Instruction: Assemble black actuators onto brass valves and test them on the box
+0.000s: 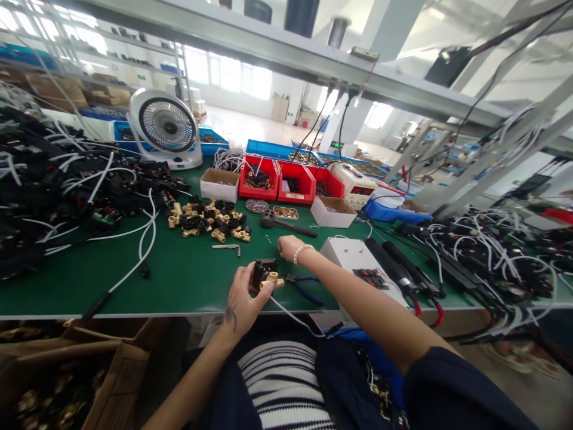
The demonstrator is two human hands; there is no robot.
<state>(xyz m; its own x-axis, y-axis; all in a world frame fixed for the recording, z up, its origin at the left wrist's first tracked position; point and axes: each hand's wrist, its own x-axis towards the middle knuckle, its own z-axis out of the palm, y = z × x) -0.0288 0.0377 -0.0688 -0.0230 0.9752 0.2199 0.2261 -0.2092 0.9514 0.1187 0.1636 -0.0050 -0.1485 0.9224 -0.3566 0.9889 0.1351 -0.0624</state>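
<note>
My left hand is closed round a small black valve with a brass fitting, held just above the near edge of the green table. A thin white wire trails from it toward my lap. My right hand, with a bead bracelet on the wrist, reaches forward over the table with its fingers curled down; nothing shows in it. A heap of black and brass valves lies farther back. Blue-handled pliers rest just right of the held valve.
A white desk fan stands at the back left. Red bins, cardboard boxes and a mallet line the back. Tangles of black parts with white wires cover the left and right. A white control box sits right.
</note>
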